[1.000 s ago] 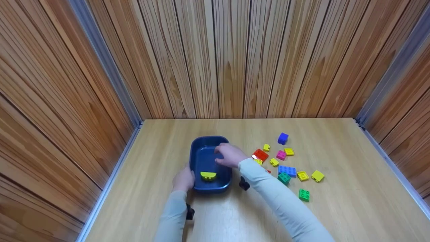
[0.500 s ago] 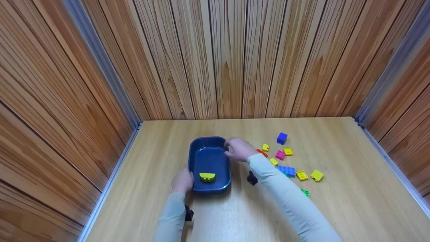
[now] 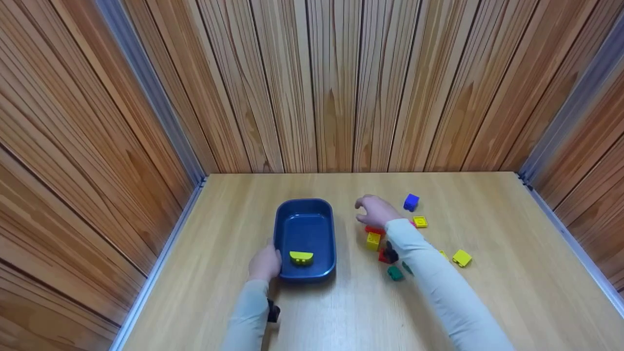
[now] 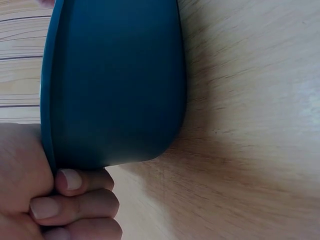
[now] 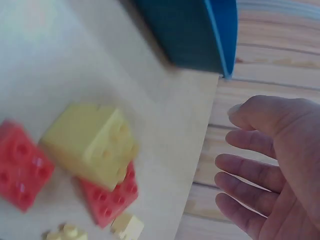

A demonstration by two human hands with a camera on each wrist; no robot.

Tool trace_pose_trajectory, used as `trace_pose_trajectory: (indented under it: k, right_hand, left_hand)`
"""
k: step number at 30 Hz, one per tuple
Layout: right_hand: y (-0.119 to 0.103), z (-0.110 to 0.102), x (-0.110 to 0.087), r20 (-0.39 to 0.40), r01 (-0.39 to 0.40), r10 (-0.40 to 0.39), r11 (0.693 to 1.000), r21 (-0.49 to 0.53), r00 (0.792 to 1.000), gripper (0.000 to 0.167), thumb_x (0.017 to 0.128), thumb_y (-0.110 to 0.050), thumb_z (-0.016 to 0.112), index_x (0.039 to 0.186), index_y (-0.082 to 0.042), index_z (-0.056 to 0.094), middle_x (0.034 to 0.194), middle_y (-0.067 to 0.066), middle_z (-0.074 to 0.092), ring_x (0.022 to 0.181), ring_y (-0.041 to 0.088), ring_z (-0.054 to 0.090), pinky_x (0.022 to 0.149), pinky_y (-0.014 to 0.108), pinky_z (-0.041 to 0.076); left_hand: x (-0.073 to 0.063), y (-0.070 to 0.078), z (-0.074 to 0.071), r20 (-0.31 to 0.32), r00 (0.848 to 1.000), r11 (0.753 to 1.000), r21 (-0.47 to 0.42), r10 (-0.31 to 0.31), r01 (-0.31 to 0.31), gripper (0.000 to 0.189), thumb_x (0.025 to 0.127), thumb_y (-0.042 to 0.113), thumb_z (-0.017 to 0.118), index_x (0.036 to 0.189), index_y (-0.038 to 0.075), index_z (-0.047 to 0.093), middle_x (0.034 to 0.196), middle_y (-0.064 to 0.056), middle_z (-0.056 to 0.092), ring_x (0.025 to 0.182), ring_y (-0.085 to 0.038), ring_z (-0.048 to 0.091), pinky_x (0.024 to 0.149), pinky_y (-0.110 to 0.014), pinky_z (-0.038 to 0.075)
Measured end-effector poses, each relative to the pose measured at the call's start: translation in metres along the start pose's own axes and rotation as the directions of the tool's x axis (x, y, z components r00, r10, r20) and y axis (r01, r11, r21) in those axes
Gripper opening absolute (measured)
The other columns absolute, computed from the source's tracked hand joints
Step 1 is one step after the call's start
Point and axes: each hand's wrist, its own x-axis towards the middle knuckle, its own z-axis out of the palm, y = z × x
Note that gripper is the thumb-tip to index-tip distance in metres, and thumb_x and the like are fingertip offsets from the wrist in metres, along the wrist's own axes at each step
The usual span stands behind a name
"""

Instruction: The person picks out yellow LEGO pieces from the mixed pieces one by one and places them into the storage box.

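Observation:
My left hand (image 3: 264, 263) grips the left rim of a deep blue plastic tray (image 3: 304, 233). In the left wrist view its fingers (image 4: 82, 205) curl below the tray's lip; the thumb is hidden. Inside the tray lies a yellow half-round toy brick (image 3: 301, 258). My right hand (image 3: 376, 209) hovers over the loose bricks to the tray's right, fingers loosely bent and holding nothing. Nearest below it are a yellow brick (image 5: 87, 145) and a red brick (image 5: 110, 200). Another red brick (image 5: 22, 165) lies beside them. The right forearm hides several bricks in the head view.
A dark blue brick (image 3: 411, 202), a flat yellow brick (image 3: 420, 222) and another yellow brick (image 3: 461, 258) lie farther right. A green brick (image 3: 395, 273) lies nearer the front. Wood-panelled walls (image 3: 336, 87) enclose the table (image 3: 204, 273) at the back and sides.
The right hand has moved from over the tray, past its right rim, to above the bricks. The left hand, the tray and the half-round brick stay in place.

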Motion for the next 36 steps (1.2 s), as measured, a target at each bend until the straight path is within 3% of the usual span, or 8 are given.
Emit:
trace_pose_trajectory:
  k: [9, 18, 26, 33, 36]
  right_hand:
    - [0.038, 0.001, 0.001, 0.037, -0.099, 0.097, 0.993, 0.064, 0.995, 0.037, 0.091, -0.019, 0.064, 0.123, -0.001, 0.06, 0.124, 0.019, 0.057, 0.112, 0.035, 0.055, 0.096, 0.05, 0.044]
    - [0.063, 0.005, -0.002, 0.066, -0.212, 0.203, 0.964, 0.16, 0.977, 0.039, 0.091, -0.018, 0.065, 0.126, -0.002, 0.058, 0.128, 0.021, 0.054, 0.115, 0.038, 0.051, 0.096, 0.052, 0.043]
    - [0.073, 0.005, -0.006, 0.109, -0.266, 0.248, 0.942, 0.206, 0.963, 0.04, 0.091, -0.012, 0.065, 0.129, -0.004, 0.056, 0.133, 0.02, 0.049, 0.114, 0.038, 0.05, 0.092, 0.051, 0.046]
    - [0.078, 0.011, -0.004, 0.107, -0.268, 0.253, 0.947, 0.179, 0.962, 0.037, 0.09, -0.009, 0.063, 0.127, -0.005, 0.058, 0.131, 0.02, 0.052, 0.114, 0.036, 0.05, 0.095, 0.053, 0.043]
    - [0.081, 0.014, -0.003, 0.119, -0.285, 0.265, 0.936, 0.208, 0.957, 0.038, 0.09, -0.008, 0.063, 0.127, -0.005, 0.058, 0.132, 0.019, 0.051, 0.111, 0.036, 0.051, 0.095, 0.054, 0.043]
  left_hand:
    - [-0.001, 0.001, 0.001, 0.011, 1.0, 1.0, -0.009, -0.011, 0.011, 0.051, 0.101, 0.02, 0.043, 0.146, -0.001, 0.033, 0.132, -0.022, 0.054, 0.117, -0.036, 0.054, 0.094, -0.052, 0.044]
    - [0.0, 0.0, 0.002, 0.023, 0.999, 0.997, -0.055, -0.046, 0.047, 0.053, 0.102, 0.021, 0.043, 0.148, -0.001, 0.029, 0.143, -0.021, 0.042, 0.128, -0.037, 0.044, 0.102, -0.052, 0.037]
    - [0.0, 0.0, 0.002, 0.027, 0.999, 0.998, -0.05, -0.046, 0.047, 0.053, 0.102, 0.022, 0.042, 0.148, -0.001, 0.029, 0.142, -0.022, 0.044, 0.126, -0.037, 0.046, 0.1, -0.052, 0.038]
    - [0.0, -0.001, 0.001, -0.012, 1.0, 1.0, 0.012, 0.009, -0.009, 0.051, 0.101, 0.019, 0.044, 0.145, -0.004, 0.033, 0.131, -0.024, 0.053, 0.114, -0.037, 0.056, 0.093, -0.051, 0.045]
    - [0.001, -0.001, 0.001, 0.003, 1.0, 1.0, 0.002, -0.002, 0.002, 0.051, 0.101, 0.02, 0.043, 0.146, -0.002, 0.032, 0.132, -0.023, 0.053, 0.115, -0.037, 0.056, 0.094, -0.051, 0.044]
